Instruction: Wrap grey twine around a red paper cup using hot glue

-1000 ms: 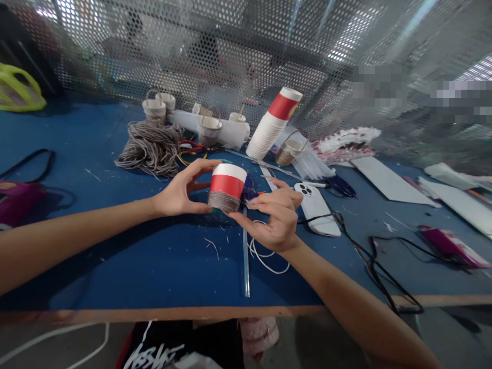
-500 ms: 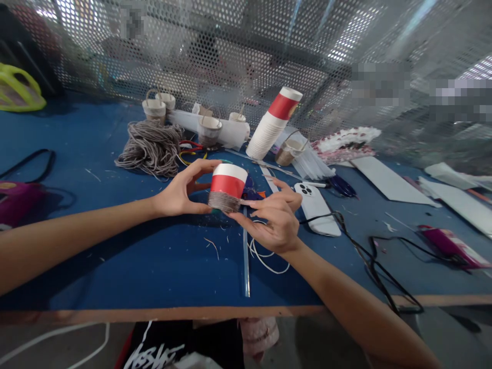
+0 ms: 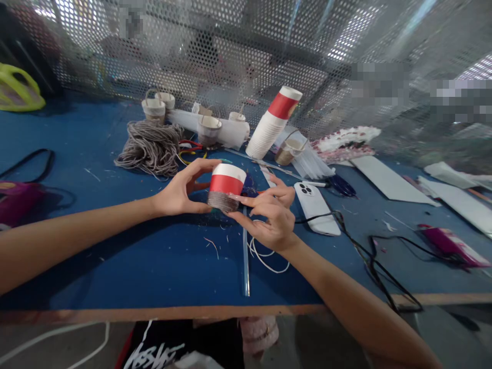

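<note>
A red and white paper cup (image 3: 227, 183) is held above the blue table, with grey-brown cord (image 3: 223, 201) wound round its narrower lower part. My left hand (image 3: 180, 190) grips the cup from the left, fingers at the top and thumb at the bottom. From the right, my right hand (image 3: 272, 215) touches the wound cord with its index finger, the thumb below at the cup's lower edge. Its other fingers are partly curled.
Behind the cup lie a bundle of cord (image 3: 149, 147), small cups with handles (image 3: 209, 130) and a leaning cup stack (image 3: 269, 125). A white phone (image 3: 317, 209) and black cable (image 3: 359, 248) lie right; a clear glue stick (image 3: 246, 261) lies in front.
My right index finger has moved slightly left, further across the wound cord. The cup has shifted a little to the left, still in my left hand.
</note>
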{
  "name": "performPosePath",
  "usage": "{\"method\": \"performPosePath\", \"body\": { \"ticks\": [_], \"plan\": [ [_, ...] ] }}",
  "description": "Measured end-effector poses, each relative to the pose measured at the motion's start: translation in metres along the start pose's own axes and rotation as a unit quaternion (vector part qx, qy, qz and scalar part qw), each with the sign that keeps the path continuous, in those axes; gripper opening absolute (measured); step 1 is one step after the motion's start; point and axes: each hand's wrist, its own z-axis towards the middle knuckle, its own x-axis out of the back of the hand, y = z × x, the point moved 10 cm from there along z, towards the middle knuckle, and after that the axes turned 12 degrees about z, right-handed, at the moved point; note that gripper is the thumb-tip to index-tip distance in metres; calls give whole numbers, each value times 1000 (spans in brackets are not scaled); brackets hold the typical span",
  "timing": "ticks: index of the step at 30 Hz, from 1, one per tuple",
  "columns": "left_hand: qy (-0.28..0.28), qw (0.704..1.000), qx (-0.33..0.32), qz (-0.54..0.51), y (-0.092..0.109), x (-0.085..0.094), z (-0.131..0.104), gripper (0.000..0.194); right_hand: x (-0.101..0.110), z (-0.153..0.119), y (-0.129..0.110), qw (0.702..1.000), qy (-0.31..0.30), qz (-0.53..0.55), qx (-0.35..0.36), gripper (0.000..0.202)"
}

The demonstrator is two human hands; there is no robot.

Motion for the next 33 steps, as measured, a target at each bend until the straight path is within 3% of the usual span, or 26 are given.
{"method": "performPosePath", "body": {
  "ticks": [7, 14, 27, 30, 33],
  "plan": [
    [-1, 1000, -10, 7, 4, 0, 1, 81, 5, -2, 0, 1000, 19, -25, 4, 36],
    [5, 1000, -11, 1, 3, 1, 0, 81, -8, 0, -3, 999, -41, -26, 15, 30],
    [-1, 1000, 6, 9, -1, -1, 1, 79, 6, -4, 2, 999, 17, -30, 13, 35],
    [2, 999, 18, 49, -7, 1, 1, 77, 12, -6, 14, 999, 46, -7, -22, 35],
    [35, 992, 16, 117, -12, 11, 3, 74, 15, -8, 44, 977, 85, 126, -147, 21]
  ]
}}
